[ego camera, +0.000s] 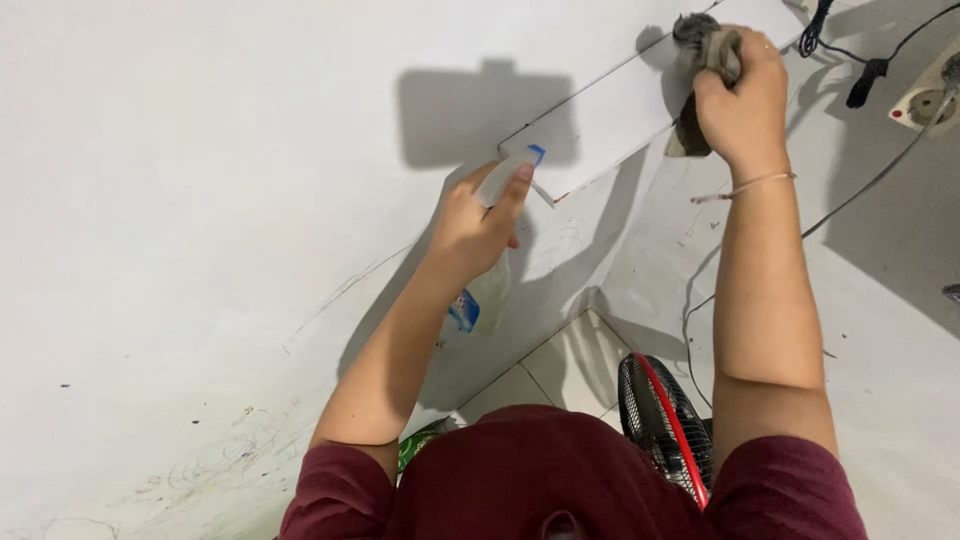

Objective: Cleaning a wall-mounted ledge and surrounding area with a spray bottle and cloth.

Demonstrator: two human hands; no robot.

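Left hand (478,225): fingers wrapped round a spray bottle (487,262), centre frame.
Right hand (742,98): fingers clutching a grey cloth (703,60) against a white shelf (628,105), upper right.
Nearby: fan (668,425) lower right; wall socket (928,100) and cables (860,75) far right.

One head-worn view looks steeply down, close over both raised arms, facing what seems a wall corner.

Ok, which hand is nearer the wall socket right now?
Right. The right hand presses a grey cloth on the white shelf, a short way left of the socket. The left hand holds a spray bottle at the shelf's far end.
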